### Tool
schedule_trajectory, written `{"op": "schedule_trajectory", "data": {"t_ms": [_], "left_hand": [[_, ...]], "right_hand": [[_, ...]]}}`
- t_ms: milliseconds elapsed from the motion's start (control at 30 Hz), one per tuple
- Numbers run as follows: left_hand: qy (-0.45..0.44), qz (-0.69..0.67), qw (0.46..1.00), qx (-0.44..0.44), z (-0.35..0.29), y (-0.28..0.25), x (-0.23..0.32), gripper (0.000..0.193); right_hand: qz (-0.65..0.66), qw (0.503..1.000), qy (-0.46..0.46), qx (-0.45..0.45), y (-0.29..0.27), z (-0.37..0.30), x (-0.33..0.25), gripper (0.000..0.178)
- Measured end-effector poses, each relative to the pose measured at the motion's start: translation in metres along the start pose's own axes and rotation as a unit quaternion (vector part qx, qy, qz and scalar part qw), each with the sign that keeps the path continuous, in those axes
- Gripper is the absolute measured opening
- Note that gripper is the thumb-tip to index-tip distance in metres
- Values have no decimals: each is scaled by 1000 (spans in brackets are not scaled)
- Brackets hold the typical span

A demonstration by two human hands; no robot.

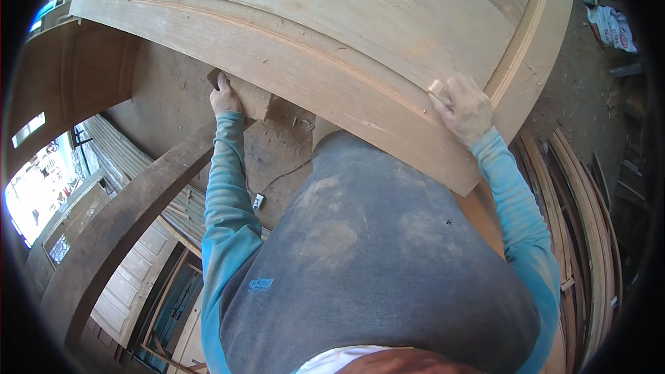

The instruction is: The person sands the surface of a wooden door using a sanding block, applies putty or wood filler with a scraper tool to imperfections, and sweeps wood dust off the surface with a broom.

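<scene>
A large wooden panelled door lies across the view in front of me, with wood shavings scattered over its face. My right hand is closed round a small pale wooden block, resting on the door near its right end, beside the moulding. Just off the door's near edge, my left hand grips a thin dark brown piece, whose kind I cannot make out. A pale wooden board end shows beside that hand, below the door.
A thick curved-looking beam runs along my left. Long wooden strips are stacked at the right. Farther left stand another panelled door and corrugated sheeting. A cable with a white socket lies on the floor.
</scene>
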State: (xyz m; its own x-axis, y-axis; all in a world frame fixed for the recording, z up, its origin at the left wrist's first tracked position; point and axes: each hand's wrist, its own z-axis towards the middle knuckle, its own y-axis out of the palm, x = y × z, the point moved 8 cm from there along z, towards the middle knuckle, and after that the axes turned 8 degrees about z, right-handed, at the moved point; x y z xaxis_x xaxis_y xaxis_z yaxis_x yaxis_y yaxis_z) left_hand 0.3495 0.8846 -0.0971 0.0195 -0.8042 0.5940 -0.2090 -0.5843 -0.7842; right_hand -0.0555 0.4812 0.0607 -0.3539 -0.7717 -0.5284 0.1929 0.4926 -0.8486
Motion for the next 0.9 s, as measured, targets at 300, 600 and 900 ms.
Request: {"op": "schedule_trajectory", "data": {"t_ms": [300, 600, 900], "left_hand": [[-20, 35, 999, -18, -3, -4, 16, 69], [-16, -94, 989, -114, -18, 8, 22, 51], [37, -33, 987, -152, -22, -2, 52, 42]], "right_hand": [[23, 996, -74, 44, 17, 129, -38, 28], [-42, 995, -16, 91, -5, 99, -22, 24], [-21, 992, -122, 41, 74, 321, -132, 25]]}}
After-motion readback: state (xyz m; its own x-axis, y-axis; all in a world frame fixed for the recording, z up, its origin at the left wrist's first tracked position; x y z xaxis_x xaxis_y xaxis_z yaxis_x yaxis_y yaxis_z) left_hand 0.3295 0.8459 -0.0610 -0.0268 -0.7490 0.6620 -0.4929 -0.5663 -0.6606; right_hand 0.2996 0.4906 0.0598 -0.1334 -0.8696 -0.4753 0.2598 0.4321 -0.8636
